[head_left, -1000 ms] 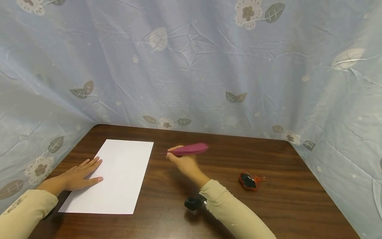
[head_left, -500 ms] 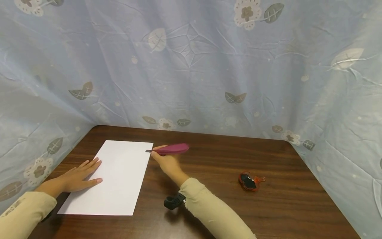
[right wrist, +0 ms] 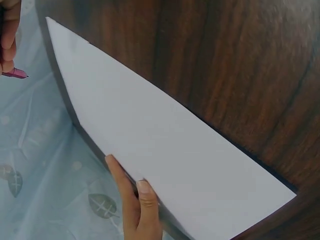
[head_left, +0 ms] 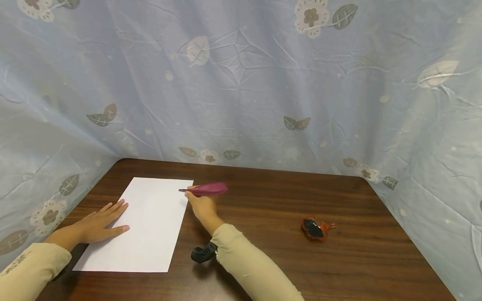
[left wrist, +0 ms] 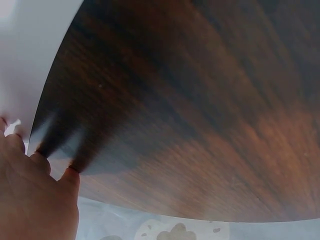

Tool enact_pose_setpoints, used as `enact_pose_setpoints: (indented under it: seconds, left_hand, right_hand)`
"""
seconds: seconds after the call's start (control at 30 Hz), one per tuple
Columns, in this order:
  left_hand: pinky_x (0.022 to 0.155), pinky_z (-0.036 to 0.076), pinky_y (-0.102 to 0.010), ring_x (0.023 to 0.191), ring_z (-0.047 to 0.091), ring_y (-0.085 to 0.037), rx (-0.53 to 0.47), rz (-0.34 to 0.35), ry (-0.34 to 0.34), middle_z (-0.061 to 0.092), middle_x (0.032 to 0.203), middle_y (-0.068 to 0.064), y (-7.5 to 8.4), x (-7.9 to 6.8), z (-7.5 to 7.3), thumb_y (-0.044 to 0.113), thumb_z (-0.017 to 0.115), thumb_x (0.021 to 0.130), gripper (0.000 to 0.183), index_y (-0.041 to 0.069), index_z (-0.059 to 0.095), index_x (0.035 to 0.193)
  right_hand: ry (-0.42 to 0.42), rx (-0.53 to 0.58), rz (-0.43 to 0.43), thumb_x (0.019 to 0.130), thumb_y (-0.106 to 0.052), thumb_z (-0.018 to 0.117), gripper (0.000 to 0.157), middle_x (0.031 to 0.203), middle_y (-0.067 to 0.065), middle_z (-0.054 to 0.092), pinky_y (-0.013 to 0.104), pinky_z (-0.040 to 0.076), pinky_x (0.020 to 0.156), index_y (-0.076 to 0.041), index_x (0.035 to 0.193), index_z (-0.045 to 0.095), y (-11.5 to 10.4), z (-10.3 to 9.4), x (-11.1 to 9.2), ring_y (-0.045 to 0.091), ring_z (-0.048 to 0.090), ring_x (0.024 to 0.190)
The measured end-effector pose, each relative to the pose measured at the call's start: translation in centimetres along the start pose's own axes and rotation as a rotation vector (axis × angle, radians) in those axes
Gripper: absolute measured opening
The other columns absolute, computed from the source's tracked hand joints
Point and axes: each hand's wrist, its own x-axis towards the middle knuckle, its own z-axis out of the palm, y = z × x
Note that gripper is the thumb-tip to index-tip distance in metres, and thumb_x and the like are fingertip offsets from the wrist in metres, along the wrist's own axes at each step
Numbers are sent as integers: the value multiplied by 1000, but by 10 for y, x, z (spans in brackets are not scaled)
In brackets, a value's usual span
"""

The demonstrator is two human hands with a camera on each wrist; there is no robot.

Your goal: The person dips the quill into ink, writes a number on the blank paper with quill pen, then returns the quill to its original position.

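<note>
A white sheet of paper [head_left: 150, 225] lies on the left of the table. My left hand [head_left: 99, 223] rests on its left edge with the fingers straight and spread; in the left wrist view some fingertips of that hand [left wrist: 37, 195] touch the wood beside the sheet. At the sheet's upper right, my right hand [head_left: 202, 205] pinches a magenta feather quill pen [head_left: 208, 189]. Its dark tip points left over the paper; whether it touches cannot be told. Only part of the right hand [right wrist: 7, 35] shows in the right wrist view, with a pink bit of the quill pen [right wrist: 17, 74].
A small red, fruit-shaped dish [head_left: 314, 228] with something black inside sits on the right of the brown wooden table [head_left: 339, 267]. A pale blue curtain [head_left: 241, 83] with leaves and flowers encloses the table's back and sides. A black strap [head_left: 203, 253] is on the right wrist.
My right hand has moved left with the quill pen, from beside the sheet to over its upper right edge. The left hand has stayed in place on the paper.
</note>
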Motion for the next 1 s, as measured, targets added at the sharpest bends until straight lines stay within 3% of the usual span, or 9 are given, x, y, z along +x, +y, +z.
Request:
enact_pose_setpoints:
  seconds: [0.23, 0.47, 1.0]
  left_hand:
    - [96, 15, -79, 134, 19, -58, -15, 3, 20, 23, 152, -29, -8, 3, 6, 52, 55, 91, 83, 0, 27, 149]
    - [96, 18, -78, 133, 20, -59, -14, -8, -9, 24, 151, -31, 2, 0, 1, 48, 57, 91, 80, -5, 30, 146]
    - [95, 18, -78, 132, 21, -59, -6, 7, 18, 24, 150, -31, 1, -1, 2, 46, 57, 92, 80, -6, 30, 146]
  right_hand:
    - [92, -35, 36, 78, -9, 77, 13, 90, -2, 74, 17, 50, 79, -11, 90, 76, 8, 11, -2, 6, 65, 87]
    - [129, -92, 92, 78, -13, 77, 11, 88, -4, 70, 24, 51, 81, -16, 88, 77, 9, 21, -4, 8, 63, 84]
    - [174, -165, 69, 76, -10, 77, 11, 86, 3, 70, 26, 52, 81, -13, 87, 78, 11, 25, -9, 14, 67, 84]
